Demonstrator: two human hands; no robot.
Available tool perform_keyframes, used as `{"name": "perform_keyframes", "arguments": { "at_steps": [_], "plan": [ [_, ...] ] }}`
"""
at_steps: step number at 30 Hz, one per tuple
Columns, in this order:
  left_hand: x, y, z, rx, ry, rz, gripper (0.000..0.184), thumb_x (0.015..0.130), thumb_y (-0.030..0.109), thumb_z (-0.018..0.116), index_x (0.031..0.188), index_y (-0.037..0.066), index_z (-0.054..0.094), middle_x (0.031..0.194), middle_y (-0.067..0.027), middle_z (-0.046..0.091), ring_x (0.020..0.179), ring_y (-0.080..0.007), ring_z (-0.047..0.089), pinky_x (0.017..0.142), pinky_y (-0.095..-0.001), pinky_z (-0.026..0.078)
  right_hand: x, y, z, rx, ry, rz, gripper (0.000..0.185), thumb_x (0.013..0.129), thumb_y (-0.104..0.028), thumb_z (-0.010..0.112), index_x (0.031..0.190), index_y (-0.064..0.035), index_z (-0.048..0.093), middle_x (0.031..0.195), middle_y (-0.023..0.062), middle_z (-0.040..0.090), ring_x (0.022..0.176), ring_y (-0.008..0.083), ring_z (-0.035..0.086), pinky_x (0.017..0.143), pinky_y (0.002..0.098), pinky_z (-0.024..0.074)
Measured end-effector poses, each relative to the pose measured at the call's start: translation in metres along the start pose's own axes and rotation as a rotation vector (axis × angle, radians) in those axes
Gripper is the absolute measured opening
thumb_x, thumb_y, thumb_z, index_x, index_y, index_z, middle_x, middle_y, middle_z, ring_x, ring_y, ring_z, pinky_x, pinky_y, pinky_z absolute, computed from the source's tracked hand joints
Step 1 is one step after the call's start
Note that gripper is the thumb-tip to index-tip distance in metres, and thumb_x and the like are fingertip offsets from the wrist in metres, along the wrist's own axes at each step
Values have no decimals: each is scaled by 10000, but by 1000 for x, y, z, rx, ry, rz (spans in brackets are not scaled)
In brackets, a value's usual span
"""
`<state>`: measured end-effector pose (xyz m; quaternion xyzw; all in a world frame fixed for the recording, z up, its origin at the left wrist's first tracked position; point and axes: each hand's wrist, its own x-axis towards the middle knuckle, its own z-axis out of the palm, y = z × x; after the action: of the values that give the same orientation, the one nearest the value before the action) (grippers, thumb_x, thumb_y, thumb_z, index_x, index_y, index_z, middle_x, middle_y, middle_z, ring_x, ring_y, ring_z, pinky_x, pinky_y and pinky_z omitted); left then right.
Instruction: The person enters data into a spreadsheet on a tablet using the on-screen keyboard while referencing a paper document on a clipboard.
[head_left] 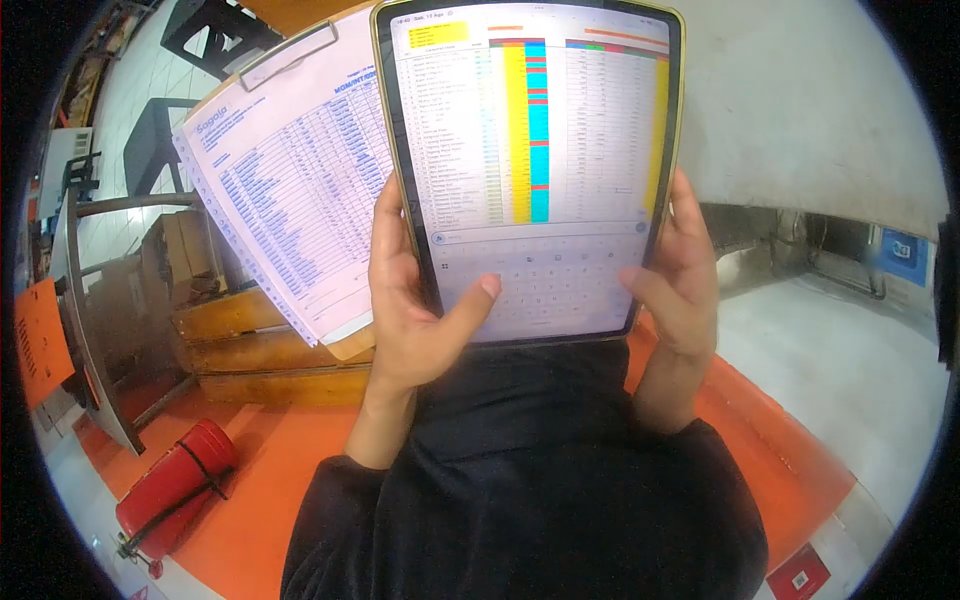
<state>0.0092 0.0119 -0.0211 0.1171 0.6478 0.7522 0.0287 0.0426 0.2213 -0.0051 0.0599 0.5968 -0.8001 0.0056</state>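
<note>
Gold-edged, rectangular, glass-fronted tablet [600, 130], before black fabric clothing [540, 450]; left hand [405, 325] and right hand [688, 270] half-closed round its side edges, thumbs over the screen; probably stiff, slippery, fragile, best gripped there.

On the left, a clipboard [289, 54] partly behind the tablet [535, 180] blocks the way, with wooden slats [280, 355] below it. Room opens over orange floor [285, 450] between fire extinguisher [175, 490] and left sleeve [335, 520], and right of the right hand [680, 285].

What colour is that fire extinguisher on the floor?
It's red, with a black strap around it, seen best in the head view.
</note>
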Motion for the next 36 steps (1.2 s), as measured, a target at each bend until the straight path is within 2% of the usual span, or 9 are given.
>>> {"name": "perform_keyframes", "arguments": {
  "at_steps": [6, 8, 17, 21, 23, 29, 32, 36],
  "plan": [
    [-3, 2, -1, 16, 12, -63, 851, 707, -72, 583, 1444, -30, 160, 1340, -193, 424, 1262, -271, 419, 1061, -364, 318, 2, -1, 1, -21, -13, -9, 873, 700, 90, 483, 1467, 51, 66, 1305, 201, 495, 1209, 209, 495, 1026, 310, 338],
    [-3, 2, 0, -12, 95, -129, 808, 749, -68, 545, 1453, -31, 150, 1383, -205, 394, 1285, -269, 398, 1075, -363, 300, 3, -1, 1, -11, -20, -2, 873, 701, 88, 486, 1465, 53, 66, 1308, 202, 492, 1213, 210, 493, 1027, 313, 338],
    [0, 3, 4, -8, 127, -113, 668, 856, 1, 496, 1446, -41, 186, 1409, -208, 373, 1301, -253, 378, 1089, -358, 272, 5, -1, -1, -29, -45, -32, 868, 709, 82, 493, 1462, 61, 62, 1313, 217, 485, 1221, 225, 488, 1043, 322, 323],
    [0, 5, 3, -32, 127, -139, 695, 844, 13, 523, 1447, -42, 180, 1407, -207, 375, 1299, -261, 379, 1086, -360, 277, 5, 0, -2, -28, -53, -41, 870, 716, 86, 497, 1463, 62, 51, 1331, 224, 470, 1237, 227, 473, 1045, 323, 320],
    [-1, 3, 0, 39, 63, -73, 737, 824, 20, 558, 1446, -48, 168, 1403, -204, 376, 1296, -273, 380, 1085, -362, 280, 4, 1, -2, -21, -47, -42, 870, 720, 87, 497, 1463, 62, 46, 1335, 225, 467, 1241, 228, 468, 1046, 323, 318],
    [0, 2, 1, -4, 78, -57, 789, 778, -8, 593, 1445, -41, 172, 1379, -191, 395, 1276, -264, 395, 1078, -361, 291, 3, -2, -4, -42, -72, -34, 874, 717, 96, 496, 1463, 61, 43, 1349, 216, 459, 1253, 227, 456, 1059, 317, 295],
    [1, 2, -2, -20, 24, -58, 803, 751, -25, 589, 1444, -30, 183, 1369, -181, 400, 1266, -254, 400, 1074, -358, 296, 0, -8, -3, 5, -39, 7, 874, 694, 105, 464, 1467, 49, 61, 1360, 208, 450, 1257, 215, 452, 1059, 308, 292],
    [-1, 0, 3, -5, 86, -46, 812, 728, -39, 586, 1438, -28, 192, 1347, -164, 421, 1250, -252, 415, 1064, -356, 306, 2, -8, 0, 18, -44, -3, 873, 656, 99, 403, 1470, 32, 97, 1369, 197, 441, 1262, 204, 448, 1049, 299, 298]
  ]
}}
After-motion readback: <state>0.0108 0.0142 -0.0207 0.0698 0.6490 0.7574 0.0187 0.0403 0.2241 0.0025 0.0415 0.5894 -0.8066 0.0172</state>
